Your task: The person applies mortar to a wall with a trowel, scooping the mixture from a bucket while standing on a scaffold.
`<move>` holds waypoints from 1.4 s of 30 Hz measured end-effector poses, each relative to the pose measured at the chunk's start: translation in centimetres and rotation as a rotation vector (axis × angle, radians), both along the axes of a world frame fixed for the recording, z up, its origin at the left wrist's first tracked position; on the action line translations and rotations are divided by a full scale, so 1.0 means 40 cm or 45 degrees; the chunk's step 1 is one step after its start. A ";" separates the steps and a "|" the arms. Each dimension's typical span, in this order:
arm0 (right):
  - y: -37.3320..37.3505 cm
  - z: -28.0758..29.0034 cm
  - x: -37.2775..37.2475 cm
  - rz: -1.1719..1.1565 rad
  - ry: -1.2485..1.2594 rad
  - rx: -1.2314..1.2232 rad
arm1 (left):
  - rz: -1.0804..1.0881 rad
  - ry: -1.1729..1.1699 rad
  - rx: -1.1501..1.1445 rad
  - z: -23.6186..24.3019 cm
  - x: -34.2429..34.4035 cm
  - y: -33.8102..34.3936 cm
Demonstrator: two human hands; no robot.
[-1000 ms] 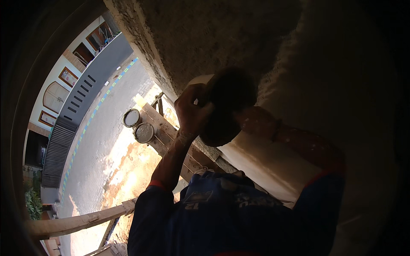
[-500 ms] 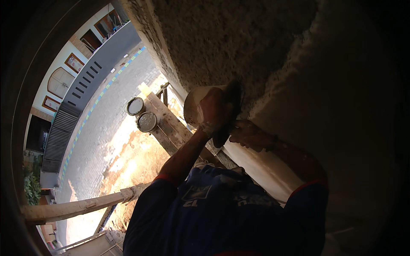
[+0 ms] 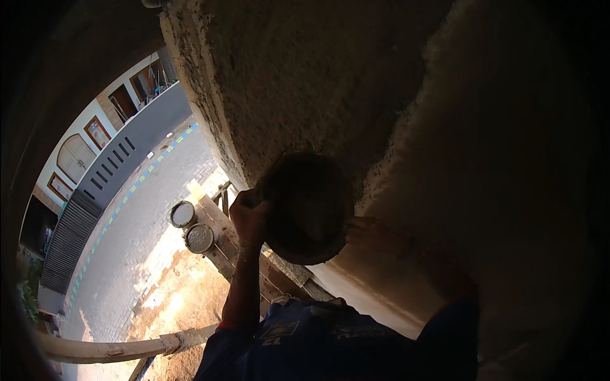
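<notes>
A round dark bucket (image 3: pixel 311 258) is held up in front of the wall, its mouth turned toward me. My left hand (image 3: pixel 250 216) is closed on its left rim, thumb up at the edge. On the opposite side my right hand (image 3: pixel 372 233) has its fingers closed at the right rim. Deep shadow hides most of the inside, so I cannot tell how much is in it. Behind and above the bucket is rough grey render (image 3: pixel 298 82), which meets a smoother wall surface (image 3: pixel 483 165) along a ragged edge.
Two buckets of grey mortar, the farther one (image 3: pixel 182 214) and the nearer one (image 3: pixel 199 238), stand on wooden scaffold planks (image 3: pixel 222 263) at the left. A wooden pole (image 3: pixel 121 350) crosses the lower left. Beyond lie a paved lane (image 3: pixel 127 241) and a grey wall (image 3: pixel 136 127).
The bucket was tilted with its side toward me; its round mouth now faces me and sits lower. My left hand has moved left to the rim. The view has shifted.
</notes>
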State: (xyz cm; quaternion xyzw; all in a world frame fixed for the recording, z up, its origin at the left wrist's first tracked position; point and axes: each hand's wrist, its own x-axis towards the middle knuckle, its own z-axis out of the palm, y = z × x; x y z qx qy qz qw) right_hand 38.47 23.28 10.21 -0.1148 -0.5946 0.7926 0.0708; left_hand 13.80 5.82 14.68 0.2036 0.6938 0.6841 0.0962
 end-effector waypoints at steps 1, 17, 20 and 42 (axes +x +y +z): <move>0.017 0.033 -0.003 0.069 -0.118 0.469 | -0.003 -0.014 0.030 -0.001 -0.006 -0.005; -0.127 0.879 -0.059 0.117 0.229 1.735 | 0.270 0.046 0.091 -0.040 -0.068 -0.109; -0.190 1.004 -0.004 0.089 0.253 1.947 | 0.253 0.059 0.066 -0.031 -0.019 -0.081; 0.014 0.441 0.299 -0.078 -0.536 0.677 | 0.178 -0.188 -0.094 -0.257 0.148 -0.096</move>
